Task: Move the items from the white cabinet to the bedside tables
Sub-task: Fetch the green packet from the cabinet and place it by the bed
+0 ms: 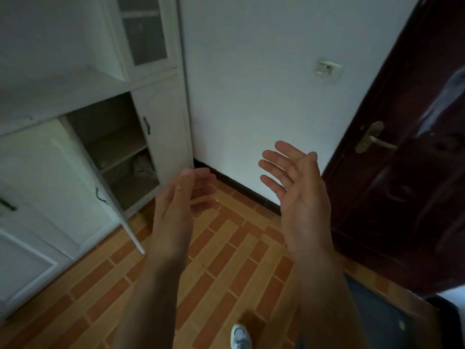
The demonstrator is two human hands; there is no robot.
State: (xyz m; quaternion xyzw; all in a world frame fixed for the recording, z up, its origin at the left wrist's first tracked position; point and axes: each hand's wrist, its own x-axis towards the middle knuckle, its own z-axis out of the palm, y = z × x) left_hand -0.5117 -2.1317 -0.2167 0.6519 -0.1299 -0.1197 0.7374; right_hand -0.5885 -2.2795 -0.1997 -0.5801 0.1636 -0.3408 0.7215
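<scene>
- Nearest, at the bottom edge: a pale shoe [240, 337] with a rounded toe is standing on the floor [226, 260]; the floor is showing long rectangular tiles, orange-brown and tan, laid in stepped bands, surface matte.
- Left hand [180, 197] is hanging in the air over the tiles, seen edge-on; fingers are lying together, gently curved and slack, holding nothing.
- Right hand [294, 182] is hovering to the right and well apart from the left, palm turned inward; fingers are spreading straight, gripping nothing.
- White cabinet [63, 96] is standing at left, smooth painted panels with framed mouldings; one lower door [50, 177] is standing swung open, carrying a curved black handle [100, 196].
- Inside the opened compartment a flat shelf [120, 157] is crossing the dim interior; a pale crumpled item [143, 163] is lying below that shelf at the back right; too blurred to identify.
- Upper cabinet door [146, 34] is showing a frosted glass pane.
- Dark skirting board [241, 190] is running along the foot of the plain white wall [251, 96]; a rectangular white socket [328, 68] is sitting on that wall.
- Dark red glossy door [402, 197] is standing at right, bearing a brass-coloured lever handle [372, 141].
</scene>
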